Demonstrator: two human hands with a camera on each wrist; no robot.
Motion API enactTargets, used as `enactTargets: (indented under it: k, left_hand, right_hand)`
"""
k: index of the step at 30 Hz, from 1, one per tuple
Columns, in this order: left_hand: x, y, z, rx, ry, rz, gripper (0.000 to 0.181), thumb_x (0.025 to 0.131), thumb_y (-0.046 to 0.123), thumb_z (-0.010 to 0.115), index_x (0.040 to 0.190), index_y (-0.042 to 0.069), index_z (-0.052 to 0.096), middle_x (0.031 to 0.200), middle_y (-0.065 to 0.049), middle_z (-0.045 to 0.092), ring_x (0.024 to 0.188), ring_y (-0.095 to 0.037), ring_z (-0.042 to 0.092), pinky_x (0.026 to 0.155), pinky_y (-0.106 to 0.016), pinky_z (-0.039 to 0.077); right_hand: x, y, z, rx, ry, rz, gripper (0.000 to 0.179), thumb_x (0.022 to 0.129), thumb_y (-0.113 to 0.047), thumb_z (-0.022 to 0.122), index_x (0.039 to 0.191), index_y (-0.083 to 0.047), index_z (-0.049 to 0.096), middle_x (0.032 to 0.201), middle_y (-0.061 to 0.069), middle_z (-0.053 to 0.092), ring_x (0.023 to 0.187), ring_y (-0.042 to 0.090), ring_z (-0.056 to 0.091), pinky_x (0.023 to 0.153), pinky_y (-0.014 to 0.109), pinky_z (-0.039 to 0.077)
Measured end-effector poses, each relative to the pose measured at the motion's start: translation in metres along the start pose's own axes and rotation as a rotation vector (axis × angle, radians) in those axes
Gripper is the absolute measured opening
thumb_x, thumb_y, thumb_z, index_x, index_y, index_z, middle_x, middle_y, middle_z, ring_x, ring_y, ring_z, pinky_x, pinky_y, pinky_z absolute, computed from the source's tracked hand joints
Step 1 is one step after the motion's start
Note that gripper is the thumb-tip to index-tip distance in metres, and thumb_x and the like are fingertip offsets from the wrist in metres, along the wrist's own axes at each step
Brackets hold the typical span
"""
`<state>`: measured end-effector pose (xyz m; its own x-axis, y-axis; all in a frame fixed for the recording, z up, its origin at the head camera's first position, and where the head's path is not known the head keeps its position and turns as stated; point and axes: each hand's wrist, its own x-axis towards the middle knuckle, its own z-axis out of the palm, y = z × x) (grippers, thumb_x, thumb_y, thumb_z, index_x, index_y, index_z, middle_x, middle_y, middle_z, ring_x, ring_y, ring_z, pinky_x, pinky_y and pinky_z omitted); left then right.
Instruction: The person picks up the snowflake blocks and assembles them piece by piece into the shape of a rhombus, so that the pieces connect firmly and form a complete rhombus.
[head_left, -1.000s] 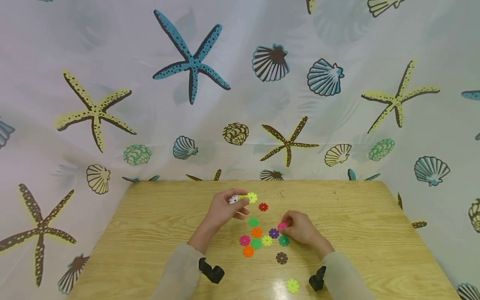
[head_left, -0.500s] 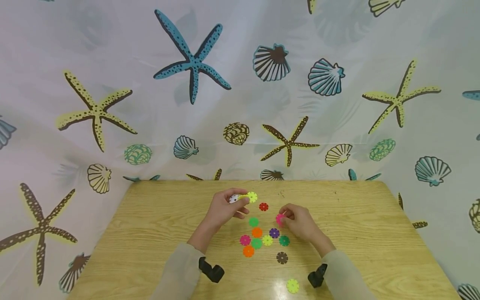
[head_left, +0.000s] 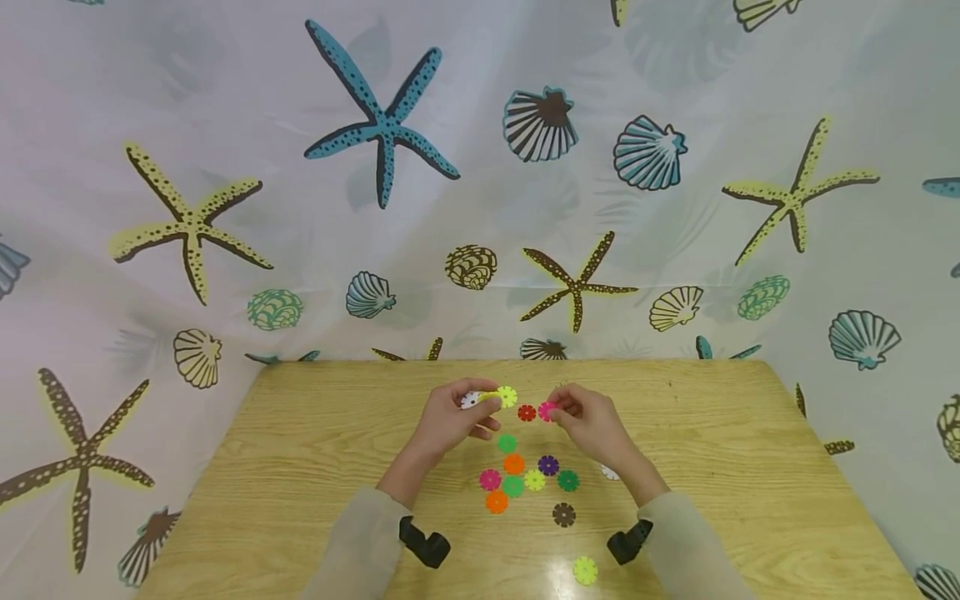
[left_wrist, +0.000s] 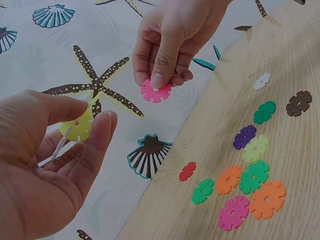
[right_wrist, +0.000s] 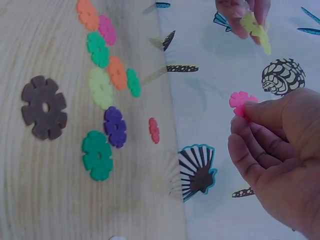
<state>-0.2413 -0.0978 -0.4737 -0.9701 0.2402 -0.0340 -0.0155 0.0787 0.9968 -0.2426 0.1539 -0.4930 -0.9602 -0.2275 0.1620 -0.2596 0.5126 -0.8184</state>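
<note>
My left hand point(head_left: 448, 419) pinches a few notched plastic building discs that are slotted together. A yellow disc point(left_wrist: 77, 128) faces the left wrist camera, and a white disc point(head_left: 470, 400) shows between thumb and fingers in the head view. Opposite it, my right hand point(head_left: 597, 423) pinches a bright pink disc point(left_wrist: 155, 92) by its edge between thumb and fingertips. Both hands are raised over the far part of the table, with a gap between the pink disc and the joined ones. A red disc point(head_left: 527, 413) shows between the hands in the head view.
More notched discs lie flat on the wooden table point(head_left: 300, 467): a purple disc point(head_left: 548, 465), a brown disc point(head_left: 564, 515), a near yellow disc point(head_left: 585, 570), several green and orange ones. A white disc point(left_wrist: 262, 81) lies by the right forearm. Patterned cloth point(head_left: 480, 167) hangs behind.
My right hand has lifted the pink disc from near the purple one and carried it up and left toward the left hand. The left hand has stayed nearly still.
</note>
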Motion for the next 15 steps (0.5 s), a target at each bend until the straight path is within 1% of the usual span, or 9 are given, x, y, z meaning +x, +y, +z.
enactTargets:
  k: [2,4,6,8,11,15]
  left_hand:
    - [0.0,0.0,0.0,-0.004,-0.006,0.002,0.035,0.101,0.009,0.071,0.134,-0.002,0.067,0.115,-0.024,0.074,0.076,-0.021,0.079,0.069,-0.03,0.066]
    - [0.0,0.0,0.0,-0.005,-0.007,0.003,0.035,0.101,0.009,0.071,0.134,-0.001,0.067,0.109,-0.018,0.077,0.073,-0.017,0.078,0.069,-0.029,0.066]
    - [0.0,-0.001,0.0,-0.006,-0.009,0.003,0.035,0.101,0.01,0.071,0.134,-0.001,0.067,0.103,-0.011,0.078,0.072,-0.014,0.077,0.069,-0.029,0.066]
    - [0.0,-0.001,0.0,-0.008,-0.012,0.003,0.036,0.101,0.01,0.071,0.134,-0.002,0.067,0.101,-0.008,0.078,0.072,-0.013,0.077,0.069,-0.029,0.066]
    - [0.001,-0.001,0.001,-0.008,-0.019,0.003,0.036,0.101,0.011,0.071,0.135,-0.002,0.067,0.1,-0.007,0.077,0.072,-0.013,0.077,0.07,-0.029,0.066]
    - [0.001,-0.002,0.001,-0.014,-0.027,-0.001,0.037,0.101,0.011,0.071,0.135,-0.002,0.066,0.102,-0.01,0.078,0.071,-0.012,0.076,0.07,-0.03,0.066]
  right_hand:
    - [0.001,-0.003,-0.001,0.01,0.006,-0.018,0.009,0.1,-0.007,0.071,0.109,-0.005,0.072,0.094,0.007,0.072,0.083,0.021,0.066,0.071,0.021,0.055]
    - [0.002,-0.007,-0.001,0.014,0.013,-0.035,0.009,0.101,-0.008,0.071,0.109,-0.006,0.072,0.095,0.007,0.072,0.083,0.022,0.066,0.071,0.021,0.055]
    - [0.002,-0.01,-0.002,0.017,0.02,-0.048,0.01,0.101,-0.009,0.071,0.11,-0.006,0.072,0.095,0.007,0.072,0.081,0.02,0.066,0.071,0.021,0.055]
    - [0.003,-0.014,-0.002,0.017,0.025,-0.053,0.011,0.101,-0.011,0.071,0.111,-0.006,0.072,0.096,0.007,0.072,0.08,0.016,0.064,0.071,0.021,0.055]
    - [0.003,-0.019,-0.003,0.028,0.028,-0.063,0.012,0.101,-0.011,0.071,0.111,-0.006,0.072,0.096,0.008,0.073,0.08,0.016,0.064,0.072,0.021,0.055]
    - [0.004,-0.024,-0.003,0.033,0.032,-0.084,0.011,0.101,-0.011,0.071,0.111,-0.006,0.072,0.098,0.008,0.074,0.083,0.019,0.067,0.074,0.021,0.056]
